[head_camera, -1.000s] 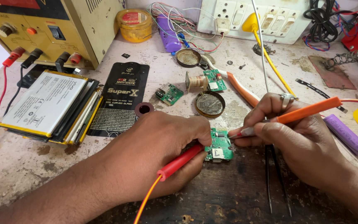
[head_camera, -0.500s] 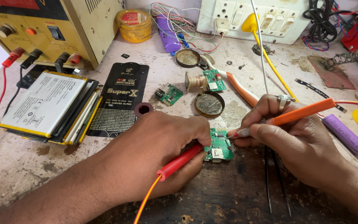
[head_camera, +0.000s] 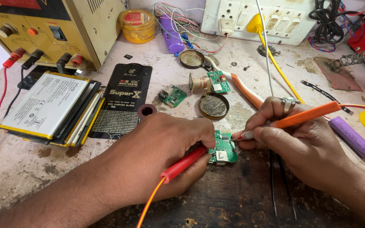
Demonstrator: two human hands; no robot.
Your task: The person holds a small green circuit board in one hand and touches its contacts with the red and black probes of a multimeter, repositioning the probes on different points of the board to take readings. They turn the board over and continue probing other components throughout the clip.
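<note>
Between our two hands, right at the fingertips, lies the small green circuit board (head_camera: 224, 147), flat on the dark worn patch of the bench (head_camera: 241, 198). Our left hand (head_camera: 157, 147) is curled shut around a red probe (head_camera: 185, 163), whose handle runs up and right toward the board's left edge; its tip is hidden under our fingers, so we cannot tell where it touches. Our right hand (head_camera: 300, 139) pinches an orange probe (head_camera: 305, 117) like a pen, long axis slanting down and left, metal tip meeting the board's upper right corner. Both grips sit just beside the board, the left one slightly overlapping it. Beyond our knuckles rest a round tin (head_camera: 213, 106) and another small board (head_camera: 172, 95).
</note>
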